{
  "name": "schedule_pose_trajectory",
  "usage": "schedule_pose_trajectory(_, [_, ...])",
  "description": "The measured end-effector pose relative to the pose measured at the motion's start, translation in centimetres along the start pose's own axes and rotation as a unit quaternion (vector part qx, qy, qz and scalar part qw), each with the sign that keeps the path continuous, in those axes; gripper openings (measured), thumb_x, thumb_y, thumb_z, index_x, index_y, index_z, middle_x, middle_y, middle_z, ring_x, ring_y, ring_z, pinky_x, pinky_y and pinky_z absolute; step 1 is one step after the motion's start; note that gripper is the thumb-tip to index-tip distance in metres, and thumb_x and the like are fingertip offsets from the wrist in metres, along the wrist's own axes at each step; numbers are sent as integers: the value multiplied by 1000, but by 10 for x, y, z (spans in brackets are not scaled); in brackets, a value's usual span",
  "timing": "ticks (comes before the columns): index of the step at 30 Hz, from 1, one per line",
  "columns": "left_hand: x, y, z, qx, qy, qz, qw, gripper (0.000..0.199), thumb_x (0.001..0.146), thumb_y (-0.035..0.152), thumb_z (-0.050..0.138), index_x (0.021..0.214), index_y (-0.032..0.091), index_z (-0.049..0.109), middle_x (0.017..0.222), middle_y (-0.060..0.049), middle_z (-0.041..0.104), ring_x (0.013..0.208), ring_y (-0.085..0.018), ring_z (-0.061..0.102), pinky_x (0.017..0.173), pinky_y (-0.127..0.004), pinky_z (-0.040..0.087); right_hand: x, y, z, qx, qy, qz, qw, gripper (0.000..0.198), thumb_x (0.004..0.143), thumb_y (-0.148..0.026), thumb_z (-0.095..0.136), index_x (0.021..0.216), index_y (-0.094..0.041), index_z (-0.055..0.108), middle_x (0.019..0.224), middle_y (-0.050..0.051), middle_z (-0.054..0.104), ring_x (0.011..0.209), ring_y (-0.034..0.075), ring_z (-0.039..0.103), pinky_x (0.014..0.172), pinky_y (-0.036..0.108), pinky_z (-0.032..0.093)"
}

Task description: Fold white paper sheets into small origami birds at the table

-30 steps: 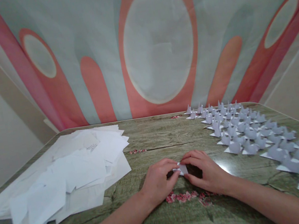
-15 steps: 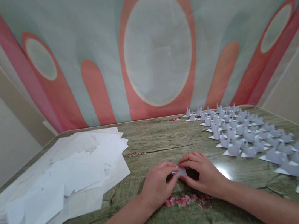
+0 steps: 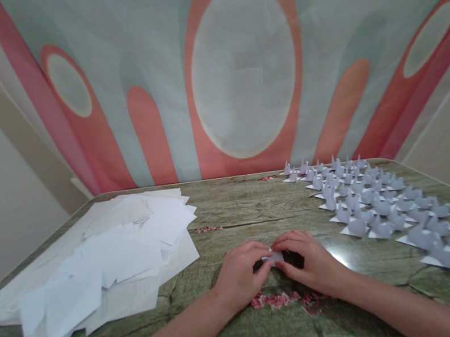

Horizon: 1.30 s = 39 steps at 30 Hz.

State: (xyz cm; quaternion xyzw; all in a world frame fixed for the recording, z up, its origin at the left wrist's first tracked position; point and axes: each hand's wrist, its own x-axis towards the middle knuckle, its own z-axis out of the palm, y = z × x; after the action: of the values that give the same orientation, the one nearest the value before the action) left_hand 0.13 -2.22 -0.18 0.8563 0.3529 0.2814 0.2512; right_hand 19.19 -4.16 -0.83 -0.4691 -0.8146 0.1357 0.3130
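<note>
Between my two hands is a small folded piece of white paper (image 3: pixel 273 258), held just above or on the table near its front middle. My left hand (image 3: pixel 242 272) pinches its left side with thumb and fingertips. From the other side, my right hand (image 3: pixel 307 258) grips the right part the same way. The fingers cover much of the paper, so its folded shape is mostly hidden. Rows of several small folded white paper figures (image 3: pixel 380 206) with upright points stand to the right of my right hand.
A loose, overlapping heap of white paper sheets (image 3: pixel 131 256) spreads over the left side of the wood-patterned table (image 3: pixel 230 202). Pink flower prints (image 3: pixel 275 299) mark the tabletop. Behind the far edge hangs a green and coral patterned backdrop (image 3: pixel 175 113).
The view has shifted slightly, moving the table items a little sideways in the picture. Both hands keep pinching the folded paper, with only slight finger movement.
</note>
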Motion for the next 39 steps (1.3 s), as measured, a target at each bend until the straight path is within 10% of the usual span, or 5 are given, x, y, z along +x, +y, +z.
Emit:
schedule_pose_trajectory(15, [0,-2,1,14,-2,4,1000,19,83,19,50,94,20,66,97,-3,65,90,-15,58,83,-26,44,-8,-2,3,-198,11,-208,958,15,83,-10,48,81,-16,62,80,6,65,81,17,60,78,32,47])
schedule_pose_trajectory(39, [-2,1,1,74,-7,35,997,22,78,15,51,96,19,64,96,-3,65,88,-16,59,82,-26,45,-10,-2,12,-240,-21,-171,955,16,85,-8,42,89,-17,54,87,7,59,77,20,56,68,33,43])
